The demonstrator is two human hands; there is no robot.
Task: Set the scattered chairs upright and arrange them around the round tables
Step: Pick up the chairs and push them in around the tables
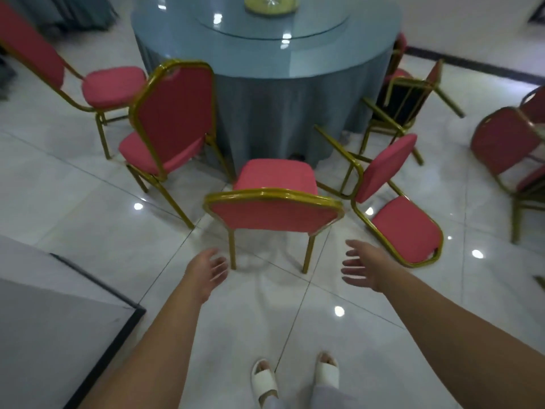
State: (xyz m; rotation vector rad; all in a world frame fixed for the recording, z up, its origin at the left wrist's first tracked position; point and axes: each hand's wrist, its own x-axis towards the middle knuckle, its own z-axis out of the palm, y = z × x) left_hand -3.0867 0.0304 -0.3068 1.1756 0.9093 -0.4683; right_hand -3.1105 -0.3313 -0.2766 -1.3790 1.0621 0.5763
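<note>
A banquet hall: a skirted round table (265,69) with a turntable (271,22), ringed by red-and-gold banquet chairs (274,214).

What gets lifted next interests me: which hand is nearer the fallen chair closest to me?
Right. The right hand hovers just left of the fallen chair, not touching; the left hand is farther left, beyond the upright chair.

Chair upholstery (274,212): pink-red, plain.
Chair frames (274,193): gold.
Underside of tipped chair (398,104): black.
Tablecloth (265,113): grey-blue, vertical folds.
Turntable (265,28): blue-tinted gloss.
Dish on turntable (269,5): pale yellow-green.
Floor tiles (88,208): white, faint grey veining, thin dark joints.
Sandals (264,379): white.
Skirting (472,64): black.
Panel, lower left (44,335): grey, black edge.
</note>
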